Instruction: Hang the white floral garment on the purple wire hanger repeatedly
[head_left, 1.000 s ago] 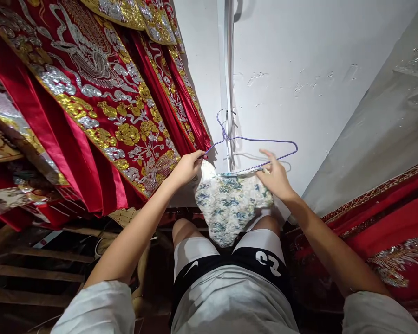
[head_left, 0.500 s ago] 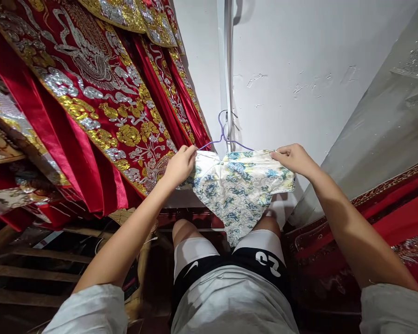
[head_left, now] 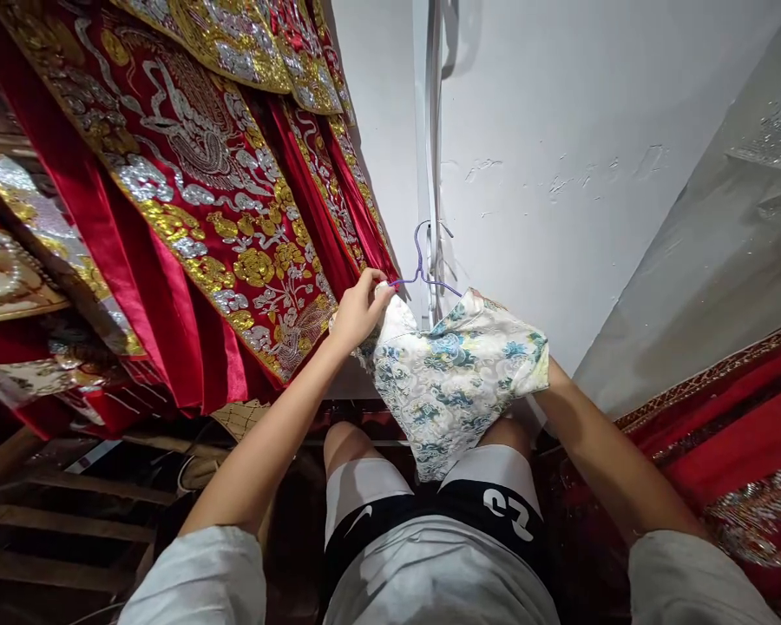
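A cream floral top (head_left: 452, 373) with blue and yellow flowers hangs in front of me on a purple wire hanger (head_left: 420, 271). My left hand (head_left: 363, 312) pinches its left shoulder near the collar, by the hanger's arm. On the other side, my right hand (head_left: 552, 373) goes behind or inside the right sleeve. That sleeve covers its fingers, so their grip is hidden. The fabric at the right shoulder is bunched up and raised to a peak beside the hanger's arm. The hanger's hook is at a pale upright pole (head_left: 429, 156).
Red embroidered garments (head_left: 234, 208) with gold and silver sequins hang close at left. A white wall (head_left: 547, 113) stands ahead. Clear plastic sheeting (head_left: 703, 260) covers clothing at right, above red fabric (head_left: 748, 417). A slatted wooden rack (head_left: 71, 521) is low at left.
My right hand has gone from pinching the right shoulder's top edge to behind or inside the sleeve. The right shoulder is now bunched, and more of the hanger's right arm shows.
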Demonstrator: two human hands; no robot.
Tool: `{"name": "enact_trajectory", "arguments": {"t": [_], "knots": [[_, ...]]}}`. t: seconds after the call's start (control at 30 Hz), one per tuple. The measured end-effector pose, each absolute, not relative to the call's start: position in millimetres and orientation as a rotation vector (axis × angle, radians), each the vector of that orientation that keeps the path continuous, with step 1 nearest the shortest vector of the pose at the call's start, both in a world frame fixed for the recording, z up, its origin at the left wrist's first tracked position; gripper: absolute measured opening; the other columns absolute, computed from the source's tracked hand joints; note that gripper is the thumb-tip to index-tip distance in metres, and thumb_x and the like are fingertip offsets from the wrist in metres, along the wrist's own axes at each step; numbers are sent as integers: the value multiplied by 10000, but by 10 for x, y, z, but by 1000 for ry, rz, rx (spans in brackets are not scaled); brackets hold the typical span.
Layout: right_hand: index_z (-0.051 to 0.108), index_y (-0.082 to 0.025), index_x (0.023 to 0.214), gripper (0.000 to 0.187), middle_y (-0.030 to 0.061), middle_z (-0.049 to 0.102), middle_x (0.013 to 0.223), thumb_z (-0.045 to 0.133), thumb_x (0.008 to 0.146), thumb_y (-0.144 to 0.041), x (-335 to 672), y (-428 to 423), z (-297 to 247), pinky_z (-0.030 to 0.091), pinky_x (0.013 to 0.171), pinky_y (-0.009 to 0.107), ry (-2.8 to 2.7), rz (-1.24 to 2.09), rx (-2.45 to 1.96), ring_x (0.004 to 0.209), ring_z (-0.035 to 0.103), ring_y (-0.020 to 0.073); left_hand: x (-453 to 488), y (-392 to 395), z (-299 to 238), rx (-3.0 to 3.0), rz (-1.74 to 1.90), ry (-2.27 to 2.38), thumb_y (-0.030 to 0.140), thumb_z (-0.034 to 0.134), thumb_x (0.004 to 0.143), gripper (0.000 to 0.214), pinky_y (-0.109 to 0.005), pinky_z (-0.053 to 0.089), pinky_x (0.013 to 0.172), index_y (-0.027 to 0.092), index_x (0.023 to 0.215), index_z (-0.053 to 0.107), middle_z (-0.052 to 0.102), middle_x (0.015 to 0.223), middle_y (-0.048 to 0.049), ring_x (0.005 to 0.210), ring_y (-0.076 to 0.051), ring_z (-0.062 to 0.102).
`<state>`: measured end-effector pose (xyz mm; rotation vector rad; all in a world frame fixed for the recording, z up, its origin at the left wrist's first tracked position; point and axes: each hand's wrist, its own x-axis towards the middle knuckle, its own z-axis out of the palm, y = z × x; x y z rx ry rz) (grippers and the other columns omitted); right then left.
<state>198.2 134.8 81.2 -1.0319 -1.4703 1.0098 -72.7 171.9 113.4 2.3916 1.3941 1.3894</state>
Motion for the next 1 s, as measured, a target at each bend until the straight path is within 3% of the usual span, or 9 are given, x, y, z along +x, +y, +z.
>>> {"name": "enact_trajectory", "arguments": {"t": [0.13,0.23,0.33,0.43,0.6,0.7,0.8,0.9,1.0], "knots": [[663,-236,964,691,110,749,862,409,824,-863,2413,1394,674,596,794,460,-1283,1304,-965,913,733,342,-827,1642,1168,2482,1386,1479,427,505,1008,261,-275,349,659,203,1015,640,650,766,-16,678,-166,542],[660,-238,838,601,132,755,826,566,747,-824,2697,1398,613,593,807,483,-1173,1197,-995,973,737,381,-819,1612,1234,2546,1410,1475,394,505,1010,245,-284,371,682,202,1005,657,682,820,-40,721,-179,571],[636,-244,793,460,97,756,820,745,695,-680,2731,1413,733,599,803,452,-1123,1036,-926,960,742,356,-773,1645,1329,2521,1442,1443,342,507,1003,210,-294,397,703,195,1014,656,694,848,-49,751,-189,594],[671,-232,858,454,73,765,883,726,762,-672,2557,1331,967,601,790,398,-1167,971,-824,932,743,294,-781,1709,1389,2431,1399,1478,261,495,984,157,-301,427,712,185,998,632,670,792,-36,730,-188,592],[742,-202,1028,376,49,774,1012,796,809,-502,2256,814,1196,582,760,290,-1783,1280,-752,881,731,188,-1019,1714,1242,2534,1005,1362,281,537,963,169,-340,506,765,167,949,661,710,872,-62,776,-208,640],[753,-181,1132,382,85,776,1111,778,841,-429,2180,591,1162,580,879,326,-2274,1555,-673,1018,737,221,-1179,1591,1062,2493,785,1098,378,576,962,254,-361,556,808,172,938,723,758,897,-62,809,-221,696],[722,-179,1234,421,118,758,1203,732,876,-402,2082,633,994,556,999,407,-2371,1416,-809,1134,713,271,-1208,1399,977,2384,763,851,439,633,947,291,-396,576,933,186,934,777,792,985,-85,963,-253,741],[528,-239,1497,674,138,576,1508,729,859,-321,1895,822,706,454,1151,514,-2315,835,-1003,1383,556,330,-1085,1211,1052,2307,768,668,457,676,936,288,-454,517,1092,203,933,811,803,1011,-104,1149,-286,719],[52,-262,1681,1178,158,215,1724,800,772,-275,1669,982,390,269,1266,591,-2359,326,-933,1579,248,368,-907,1092,1204,2247,754,523,459,721,911,264,-499,468,1155,218,898,828,806,946,-105,1234,-306,685]]}}
